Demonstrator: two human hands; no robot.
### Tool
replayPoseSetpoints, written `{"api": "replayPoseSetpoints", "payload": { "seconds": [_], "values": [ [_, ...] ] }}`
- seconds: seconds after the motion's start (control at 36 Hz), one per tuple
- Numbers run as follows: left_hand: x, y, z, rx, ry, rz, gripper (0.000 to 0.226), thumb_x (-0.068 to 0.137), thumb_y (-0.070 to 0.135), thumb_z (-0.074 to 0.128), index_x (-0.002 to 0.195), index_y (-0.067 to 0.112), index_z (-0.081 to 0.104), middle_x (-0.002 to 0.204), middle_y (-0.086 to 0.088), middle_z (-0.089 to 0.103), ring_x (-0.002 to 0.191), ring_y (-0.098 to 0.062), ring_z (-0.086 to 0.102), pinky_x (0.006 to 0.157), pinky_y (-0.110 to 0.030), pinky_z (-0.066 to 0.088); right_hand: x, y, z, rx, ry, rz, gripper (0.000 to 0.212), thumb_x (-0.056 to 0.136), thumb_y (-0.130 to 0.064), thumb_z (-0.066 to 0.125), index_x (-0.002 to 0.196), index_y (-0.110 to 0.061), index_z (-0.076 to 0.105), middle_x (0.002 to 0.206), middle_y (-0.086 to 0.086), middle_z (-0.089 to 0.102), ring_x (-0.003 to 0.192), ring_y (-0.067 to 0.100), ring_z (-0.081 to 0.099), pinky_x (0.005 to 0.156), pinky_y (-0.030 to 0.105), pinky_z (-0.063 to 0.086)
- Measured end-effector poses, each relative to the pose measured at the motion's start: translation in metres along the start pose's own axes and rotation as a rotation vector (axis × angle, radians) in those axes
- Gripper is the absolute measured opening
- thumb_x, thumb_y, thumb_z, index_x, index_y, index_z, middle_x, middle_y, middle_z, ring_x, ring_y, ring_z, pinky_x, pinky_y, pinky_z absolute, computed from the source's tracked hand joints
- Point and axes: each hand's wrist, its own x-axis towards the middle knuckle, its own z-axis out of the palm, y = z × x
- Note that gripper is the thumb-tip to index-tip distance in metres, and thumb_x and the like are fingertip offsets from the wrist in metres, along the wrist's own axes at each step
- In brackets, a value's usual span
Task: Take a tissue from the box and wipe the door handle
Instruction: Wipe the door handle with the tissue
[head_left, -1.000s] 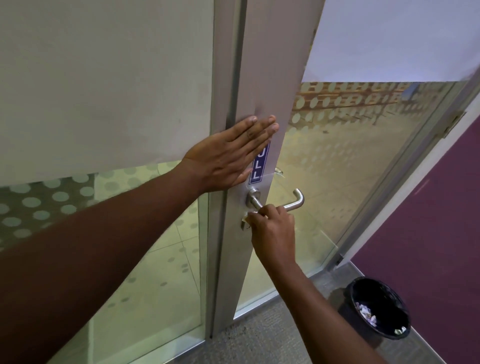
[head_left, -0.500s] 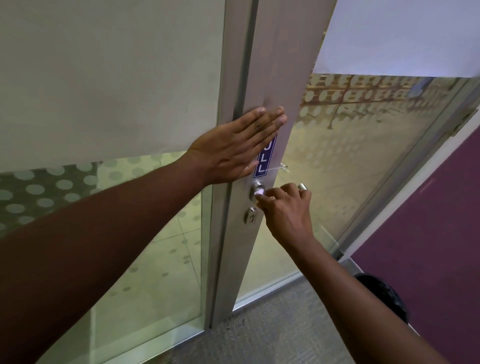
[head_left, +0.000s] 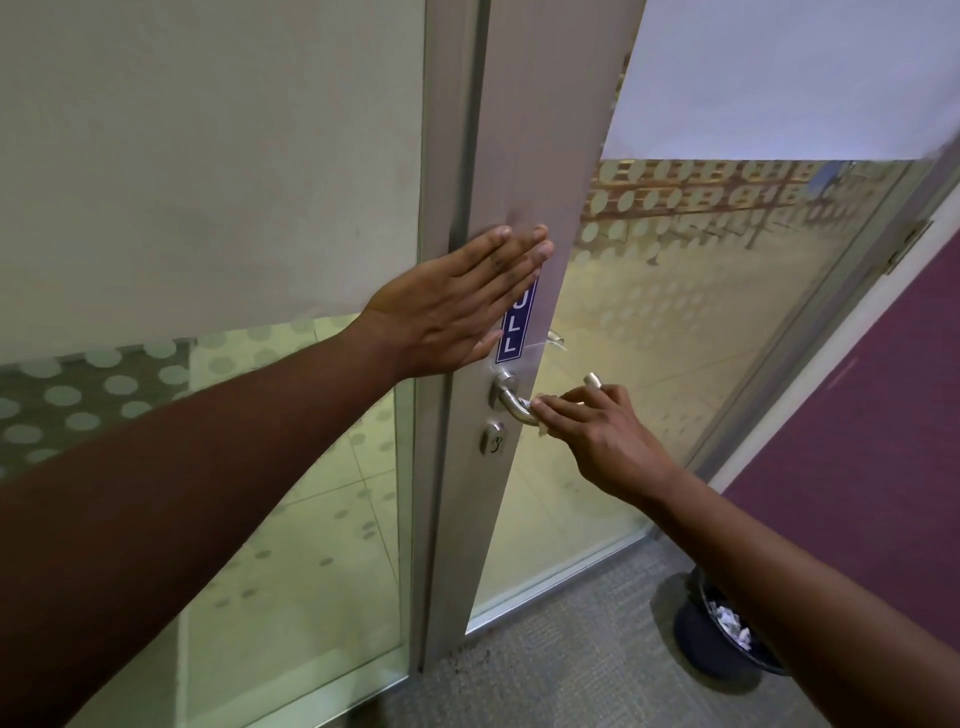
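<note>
A silver lever door handle (head_left: 511, 402) sticks out from the grey door stile (head_left: 524, 156), with a keyhole (head_left: 492, 441) just below it. My right hand (head_left: 597, 436) is wrapped over the handle's bar, fingers curled, and a small bit of white tissue (head_left: 541, 428) shows under the fingertips. The handle's free end (head_left: 592, 381) pokes out above my knuckles. My left hand (head_left: 457, 306) lies flat against the stile above the handle, fingers together, half covering a blue PULL sticker (head_left: 514, 332). No tissue box is in view.
Frosted glass panels with dot patterns flank the stile on both sides. A black waste bin (head_left: 727, 639) with crumpled paper stands on the grey carpet at the lower right, partly behind my right forearm. A purple wall (head_left: 872, 415) runs along the right.
My right hand has slid from the handle's base by the stile outward along the bar. My left hand stays flat on the stile. The view has shifted slightly.
</note>
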Motion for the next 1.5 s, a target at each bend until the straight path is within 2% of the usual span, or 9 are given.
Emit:
{"api": "replayPoseSetpoints", "payload": {
  "seconds": [0.19, 0.42, 0.78, 1.0, 1.11, 1.25, 1.33, 1.39, 1.5],
  "values": [
    [0.000, 0.001, 0.000, -0.003, -0.003, 0.006, 0.074, 0.105, 0.041, -0.005, 0.159, -0.009, 0.001, 0.167, -0.030, 0.000, 0.157, -0.041, 0.006, 0.129, -0.047, 0.010, 0.027, -0.009, -0.003, 0.065, 0.078, -0.114, 0.043, 0.084, -0.003, 0.074, 0.125, -0.014, 0.070, 0.115, 0.003, 0.074, 0.078, 0.024, 0.059, 0.076, 0.035, 0.042],
    [0.000, 0.000, -0.002, 0.010, -0.016, 0.010, 0.073, 0.105, 0.040, -0.008, 0.159, -0.009, 0.000, 0.167, -0.030, 0.000, 0.157, -0.042, 0.005, 0.129, -0.047, 0.010, 0.017, -0.011, -0.002, -0.080, 0.021, 0.027, 0.038, 0.093, -0.035, 0.066, 0.129, -0.024, 0.061, 0.105, -0.007, 0.076, 0.099, 0.024, 0.055, 0.081, 0.041, 0.037],
    [0.000, -0.003, -0.005, 0.008, -0.003, 0.004, 0.074, 0.106, 0.043, 0.002, 0.160, -0.008, 0.005, 0.167, -0.030, 0.003, 0.157, -0.041, 0.007, 0.129, -0.047, 0.010, 0.016, 0.055, -0.013, -0.022, -0.185, -0.047, 0.024, 0.099, -0.039, 0.051, 0.116, -0.034, 0.067, 0.109, -0.015, 0.072, 0.115, 0.019, 0.050, 0.083, 0.040, 0.033],
    [0.001, -0.002, -0.006, -0.004, -0.005, -0.013, 0.074, 0.107, 0.043, 0.006, 0.160, -0.008, 0.006, 0.167, -0.030, 0.003, 0.157, -0.040, 0.008, 0.129, -0.047, 0.009, 0.005, 0.068, -0.001, 0.018, 0.056, -0.016, 0.017, 0.091, -0.021, 0.066, 0.105, -0.027, 0.074, 0.098, -0.012, 0.076, 0.102, 0.023, 0.058, 0.082, 0.040, 0.034],
    [0.001, -0.001, -0.006, -0.001, -0.008, -0.009, 0.073, 0.107, 0.042, 0.003, 0.160, -0.007, 0.006, 0.168, -0.028, 0.004, 0.157, -0.039, 0.009, 0.129, -0.046, 0.010, 0.000, 0.066, 0.008, 0.215, 0.388, 0.395, 0.015, 0.089, -0.011, 0.070, 0.099, -0.019, 0.077, 0.088, -0.003, 0.076, 0.083, 0.025, 0.060, 0.074, 0.036, 0.037],
    [0.002, -0.001, -0.008, -0.008, -0.029, -0.004, 0.072, 0.107, 0.042, 0.003, 0.160, -0.007, 0.004, 0.168, -0.028, 0.003, 0.157, -0.039, 0.009, 0.129, -0.046, 0.013, 0.003, 0.034, 0.018, 0.763, 0.493, 1.024, 0.026, 0.101, -0.031, 0.052, 0.088, -0.031, 0.074, 0.075, -0.012, 0.071, 0.078, 0.016, 0.064, 0.072, 0.030, 0.047],
    [0.003, -0.001, -0.008, -0.023, -0.044, -0.004, 0.073, 0.108, 0.043, 0.004, 0.160, -0.008, 0.002, 0.168, -0.029, 0.001, 0.157, -0.040, 0.008, 0.129, -0.046, 0.016, 0.010, 0.020, 0.026, 1.166, 0.541, 1.158, 0.025, 0.102, -0.024, 0.053, 0.097, -0.019, 0.078, 0.095, -0.010, 0.076, 0.099, 0.013, 0.069, 0.084, 0.026, 0.051],
    [0.003, 0.000, -0.009, -0.030, -0.052, -0.006, 0.073, 0.108, 0.043, 0.004, 0.160, -0.008, 0.001, 0.168, -0.029, 0.001, 0.157, -0.041, 0.007, 0.128, -0.046, 0.016, 0.013, 0.018, 0.028, 1.394, 0.525, 1.211, 0.024, 0.102, -0.024, 0.054, 0.103, -0.015, 0.077, 0.112, -0.004, 0.075, 0.108, 0.012, 0.068, 0.081, 0.023, 0.048],
    [0.002, -0.001, -0.009, -0.026, -0.059, -0.009, 0.073, 0.108, 0.043, 0.002, 0.160, -0.008, 0.001, 0.168, -0.029, -0.001, 0.157, -0.041, 0.006, 0.129, -0.046, 0.016, 0.014, 0.012, 0.025, 1.585, 0.381, 1.345, 0.024, 0.099, -0.036, 0.055, 0.104, -0.025, 0.076, 0.101, -0.007, 0.077, 0.096, 0.009, 0.071, 0.077, 0.032, 0.038]
  ]
}}
